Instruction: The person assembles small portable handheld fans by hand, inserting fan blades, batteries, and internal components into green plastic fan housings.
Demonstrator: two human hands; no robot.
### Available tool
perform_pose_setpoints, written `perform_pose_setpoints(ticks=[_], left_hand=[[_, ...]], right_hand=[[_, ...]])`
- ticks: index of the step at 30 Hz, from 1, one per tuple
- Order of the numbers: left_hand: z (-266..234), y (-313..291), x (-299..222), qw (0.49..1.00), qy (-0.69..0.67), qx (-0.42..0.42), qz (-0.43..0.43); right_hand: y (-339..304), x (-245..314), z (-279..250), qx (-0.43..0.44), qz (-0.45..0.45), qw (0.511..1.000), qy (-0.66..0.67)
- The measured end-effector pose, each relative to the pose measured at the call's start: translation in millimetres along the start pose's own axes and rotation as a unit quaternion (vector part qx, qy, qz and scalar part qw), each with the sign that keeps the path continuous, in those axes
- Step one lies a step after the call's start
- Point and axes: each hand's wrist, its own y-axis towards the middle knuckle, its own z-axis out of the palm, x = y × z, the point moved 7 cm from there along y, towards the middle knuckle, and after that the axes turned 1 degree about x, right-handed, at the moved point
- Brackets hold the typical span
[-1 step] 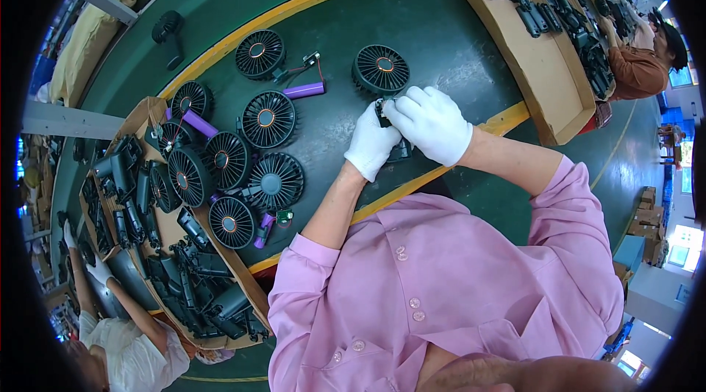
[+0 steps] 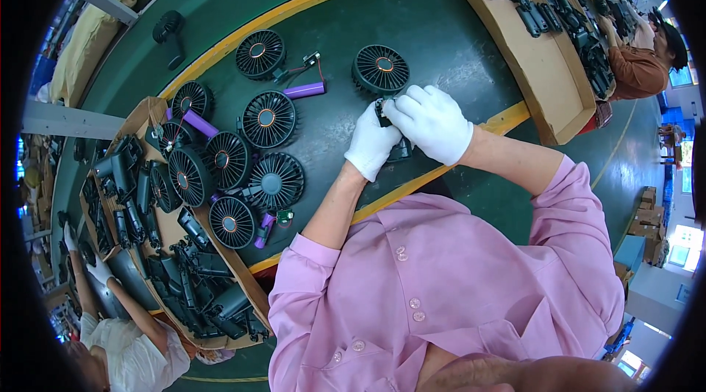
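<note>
A black round fan head (image 2: 381, 69) with an orange ring at its hub lies on the green work surface, just beyond my hands. My left hand (image 2: 371, 143), in a white glove, is closed round the dark handle part (image 2: 401, 149) of this fan. My right hand (image 2: 431, 124), gloved too, has its fingers pinched together at the upper end of the same part, close to the left fingertips. The gloves hide most of the handle and whatever detail lies between the fingers.
Several more fan heads (image 2: 269, 119) lie to the left, some with purple battery cells (image 2: 304, 90) and small circuit boards (image 2: 284, 216). Cardboard boxes of black parts stand at left (image 2: 243, 274) and right (image 2: 555, 109). Co-workers sit at lower left (image 2: 140, 351) and far right (image 2: 643, 68).
</note>
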Motion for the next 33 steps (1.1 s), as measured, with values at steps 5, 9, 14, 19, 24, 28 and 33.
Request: perform_pose_setpoints(ticks=[5,9,14,19,24,28,33], left_hand=[[-2.6,1.3,4.0,1.0,-0.013,0.0,0.003],[1.1,-1.9,3.1,0.998,-0.05,0.021,-0.03],[1.9,-3.3,1.4,0.995,-0.09,0.002,-0.04],[1.9,-0.8,1.7,0.994,-0.097,0.001,-0.054],[6.9,-4.1,-9.6,0.984,-0.161,0.041,-0.062],[15.0,-4.8,-16.2,0.932,-0.318,0.146,-0.099],[5.5,-0.2,-7.8,0.953,-0.287,0.022,-0.09]], right_hand=[[-1.5,3.6,-0.1,0.016,0.0,1.0,0.001],[-0.7,2.7,-0.2,0.022,-0.022,0.999,0.021],[-0.3,4.4,4.4,-0.001,-0.021,1.0,-0.004],[-0.2,-5.5,12.2,-0.026,-0.003,0.999,0.046],[-4.7,-28.0,13.9,-0.019,0.022,0.99,0.136],[-3.8,-34.9,18.2,0.017,0.117,0.975,0.186],[-4.7,-34.1,2.5,0.032,0.218,0.937,0.271]])
